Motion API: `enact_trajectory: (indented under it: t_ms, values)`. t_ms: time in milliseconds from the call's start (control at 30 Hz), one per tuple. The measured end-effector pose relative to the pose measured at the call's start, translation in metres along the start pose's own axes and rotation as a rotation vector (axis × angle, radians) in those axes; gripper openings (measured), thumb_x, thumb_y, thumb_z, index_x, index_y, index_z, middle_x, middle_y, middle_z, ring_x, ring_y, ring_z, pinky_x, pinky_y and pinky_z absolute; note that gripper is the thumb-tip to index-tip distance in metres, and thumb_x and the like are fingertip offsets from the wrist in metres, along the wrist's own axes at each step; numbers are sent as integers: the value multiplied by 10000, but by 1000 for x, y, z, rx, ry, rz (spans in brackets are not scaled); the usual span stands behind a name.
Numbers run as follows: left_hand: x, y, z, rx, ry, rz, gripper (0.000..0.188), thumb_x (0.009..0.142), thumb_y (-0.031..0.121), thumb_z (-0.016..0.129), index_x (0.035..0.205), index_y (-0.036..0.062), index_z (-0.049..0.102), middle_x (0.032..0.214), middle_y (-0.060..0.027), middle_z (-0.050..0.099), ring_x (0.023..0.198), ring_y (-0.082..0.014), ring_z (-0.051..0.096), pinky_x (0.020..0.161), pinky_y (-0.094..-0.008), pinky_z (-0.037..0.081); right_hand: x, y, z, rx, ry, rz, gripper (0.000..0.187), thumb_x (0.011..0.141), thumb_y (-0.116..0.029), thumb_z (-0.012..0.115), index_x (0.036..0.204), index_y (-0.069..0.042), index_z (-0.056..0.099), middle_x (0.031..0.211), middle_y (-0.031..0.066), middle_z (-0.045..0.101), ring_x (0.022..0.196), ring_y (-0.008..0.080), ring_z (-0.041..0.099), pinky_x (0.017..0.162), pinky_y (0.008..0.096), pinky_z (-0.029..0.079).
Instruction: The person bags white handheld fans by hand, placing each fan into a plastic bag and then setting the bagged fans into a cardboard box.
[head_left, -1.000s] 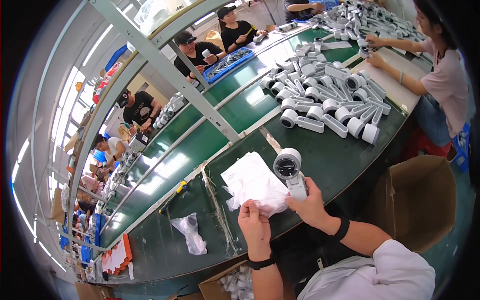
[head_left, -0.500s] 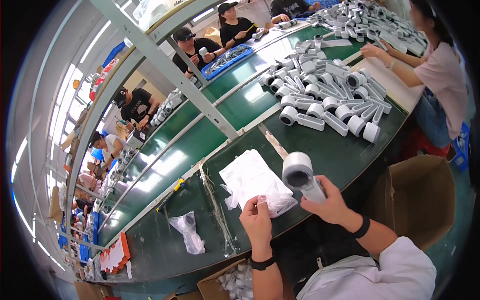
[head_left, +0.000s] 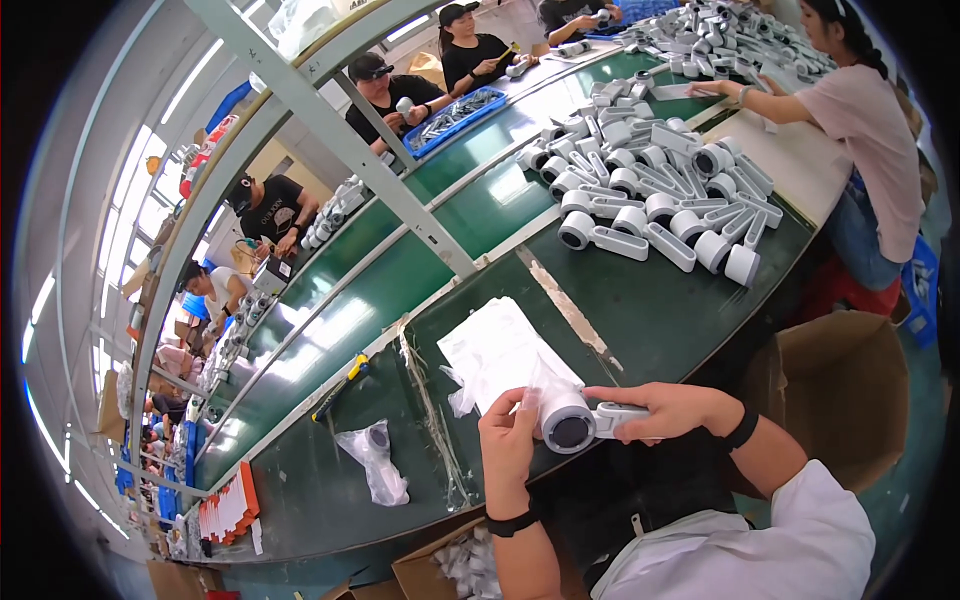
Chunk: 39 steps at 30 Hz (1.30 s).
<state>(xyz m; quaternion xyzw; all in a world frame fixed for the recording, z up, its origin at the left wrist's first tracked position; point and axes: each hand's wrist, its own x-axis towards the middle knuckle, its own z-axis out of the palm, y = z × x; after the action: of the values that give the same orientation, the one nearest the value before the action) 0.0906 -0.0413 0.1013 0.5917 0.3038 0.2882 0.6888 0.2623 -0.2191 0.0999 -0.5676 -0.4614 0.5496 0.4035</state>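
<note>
In my right hand [head_left: 678, 412] is a white-and-grey handheld device [head_left: 570, 425], its handle gripped and its round drum-shaped head tilted to show a dark grey opening. My left hand [head_left: 510, 435] pinches the edge of a clear plastic bag [head_left: 545, 378], right beside the device's head. The bag's film lies against the far side of that head; how far it goes around cannot be made out. Beneath and beyond lies a stack of white plastic bags [head_left: 492, 345] on the green table. Left of it lies another device [head_left: 375, 462] wrapped in a clear bag.
A large pile of similar devices [head_left: 660, 190] covers the table's far right. A yellow-and-black utility knife [head_left: 342, 387] and orange-edged cards [head_left: 230, 508] lie to the left. Cardboard boxes [head_left: 845, 400] stand below the table edge. A co-worker in pink [head_left: 865, 150] sits at the right.
My right hand has lowered the device and moved it left, bringing its head against the bag at my left hand. The co-worker at the right has reached farther across the table.
</note>
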Motion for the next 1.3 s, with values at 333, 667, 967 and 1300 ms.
enact_trajectory:
  t_ms: [333, 667, 967, 1300]
  values:
    - [-8, -1, 6, 406, -17, 545, 150, 840, 51, 708, 975, -2, 667, 984, -65, 590, 655, -79, 525, 557, -227, 421, 16, -1, 25, 116, 227, 45, 606, 900, -244, 593, 1474, -226, 399, 851, 30, 612, 622, 102, 534, 592, 258, 495]
    - [-35, -18, 40, 693, 76, 797, 136, 770, 21, 759, 891, 23, 698, 907, -96, 545, 625, -170, 535, 547, -261, 431, 40, 4, 52, 604, 410, -111, 729, 923, -142, 587, 1527, -72, 185, 988, 111, 615, 689, 115, 602, 590, 258, 516]
    - [-57, -45, 11, 124, -44, 473, 173, 869, 55, 669, 1026, -2, 622, 988, -100, 632, 815, -173, 626, 723, -285, 506, 59, 17, 57, 631, 577, -455, 391, 949, -139, 619, 1294, -26, 474, 1102, 17, 603, 977, 79, 572, 782, 240, 493]
    - [-59, -44, 4, -173, -45, 73, 411, 937, 17, 580, 1330, -44, 474, 1153, -95, 629, 993, -141, 626, 867, -263, 497, 72, 2, 87, -322, 928, -592, 486, 784, -200, 692, 1207, -14, 544, 1040, 160, 574, 961, 325, 522, 819, 400, 398]
